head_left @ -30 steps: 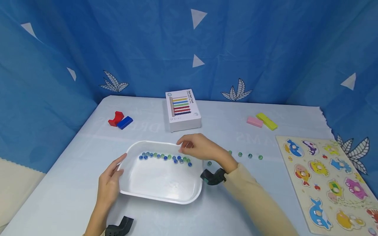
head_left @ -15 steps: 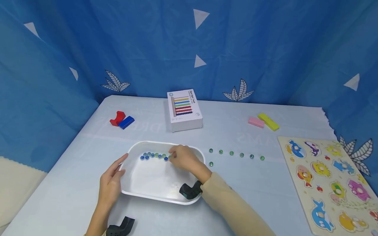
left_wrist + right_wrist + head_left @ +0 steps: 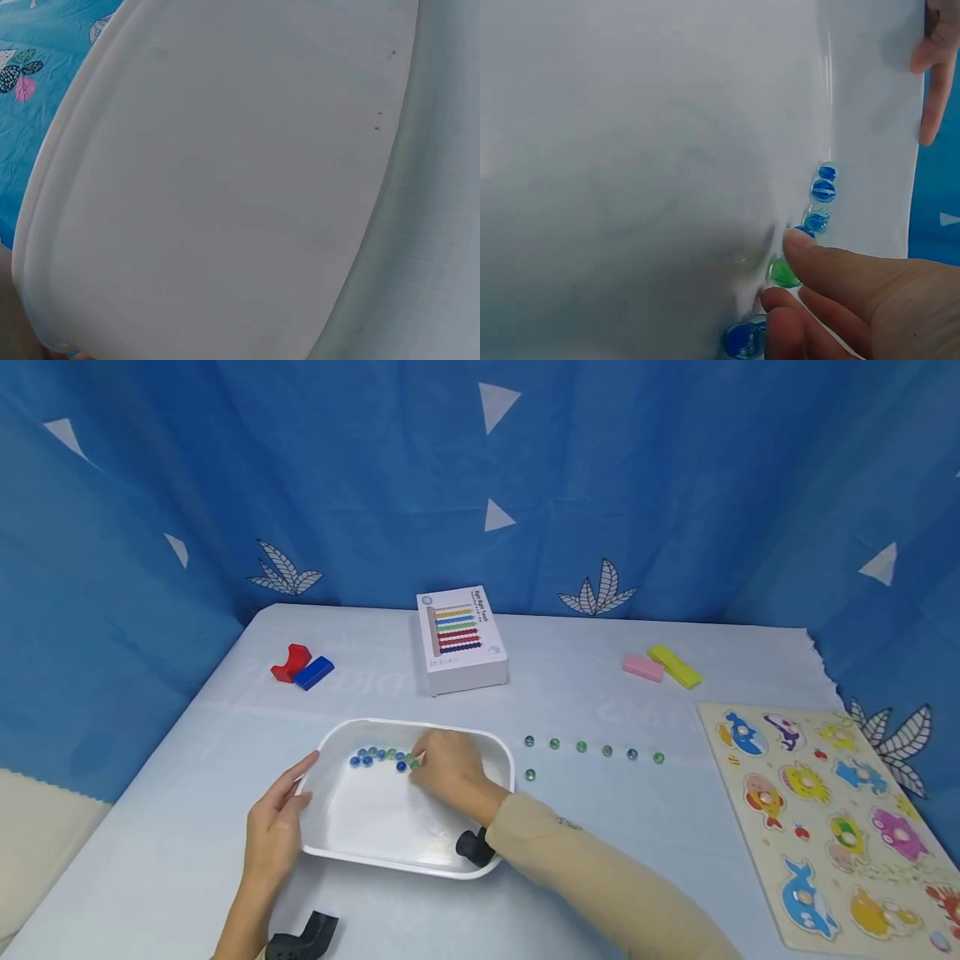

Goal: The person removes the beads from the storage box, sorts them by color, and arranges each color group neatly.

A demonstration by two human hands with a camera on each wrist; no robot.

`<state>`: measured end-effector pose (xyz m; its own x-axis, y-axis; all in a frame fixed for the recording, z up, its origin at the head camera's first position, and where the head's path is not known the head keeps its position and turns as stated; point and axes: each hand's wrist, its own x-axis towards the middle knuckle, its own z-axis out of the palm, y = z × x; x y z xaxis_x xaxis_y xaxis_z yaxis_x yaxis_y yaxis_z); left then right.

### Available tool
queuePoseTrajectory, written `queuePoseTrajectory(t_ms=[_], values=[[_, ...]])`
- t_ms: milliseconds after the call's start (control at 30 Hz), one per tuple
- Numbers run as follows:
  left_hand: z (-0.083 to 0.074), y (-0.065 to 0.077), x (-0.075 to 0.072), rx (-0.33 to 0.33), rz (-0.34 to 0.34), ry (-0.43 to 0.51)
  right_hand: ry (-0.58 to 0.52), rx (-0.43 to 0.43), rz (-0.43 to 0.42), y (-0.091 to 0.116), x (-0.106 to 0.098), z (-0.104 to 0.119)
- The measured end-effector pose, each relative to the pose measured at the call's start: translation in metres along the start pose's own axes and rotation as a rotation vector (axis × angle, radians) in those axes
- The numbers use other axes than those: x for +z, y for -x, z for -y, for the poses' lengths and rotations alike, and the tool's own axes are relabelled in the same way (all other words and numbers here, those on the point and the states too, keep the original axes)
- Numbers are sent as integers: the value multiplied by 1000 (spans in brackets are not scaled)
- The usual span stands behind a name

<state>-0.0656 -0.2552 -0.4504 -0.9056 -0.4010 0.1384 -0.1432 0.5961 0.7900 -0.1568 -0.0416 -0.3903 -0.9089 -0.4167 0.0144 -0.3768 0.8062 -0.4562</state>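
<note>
A white plastic tray lies on the table, with blue and green glass marbles lined up near its far side. My left hand grips the tray's left rim, thumb on the near side of the edge. In the left wrist view the tray's pale outer wall fills most of the picture. Inside the tray, my right hand reaches down to the marble row. The right wrist view has its thumb and fingers around a green marble, with blue marbles close by.
Right of the tray, several green marbles form a line on the table. Behind stands a white box with an abacus picture. Red and blue blocks sit left; pink and yellow ones right, near an animal puzzle board.
My right hand has moved from the tray's far right rim leftward and down into the tray, onto the marble row. The left hand keeps its hold on the rim.
</note>
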Motion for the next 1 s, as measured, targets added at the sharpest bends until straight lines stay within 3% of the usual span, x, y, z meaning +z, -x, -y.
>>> queuePoseTrajectory(t_ms=[67,200,300,400,567,700,833,1000], values=[[-14,4,-5,-2,10,24,6,-6,0,-1,2,2],[-18,6,-8,-1,9,28,26,-4,2,-3,3,6],[4,-1,-1,7,-2,1,26,-11,16,-3,3,7],[4,-1,0,11,3,17,-15,11,72,-2,0,6],[-6,3,-2,29,13,45,-216,23,165,0,-19,4],[-7,3,-1,24,13,38,-421,-64,194,12,-48,-5],[-4,2,-1,38,10,31,-510,-128,136,34,-77,-29],[-3,1,-2,32,12,28,-484,-62,-53,67,-95,-78]])
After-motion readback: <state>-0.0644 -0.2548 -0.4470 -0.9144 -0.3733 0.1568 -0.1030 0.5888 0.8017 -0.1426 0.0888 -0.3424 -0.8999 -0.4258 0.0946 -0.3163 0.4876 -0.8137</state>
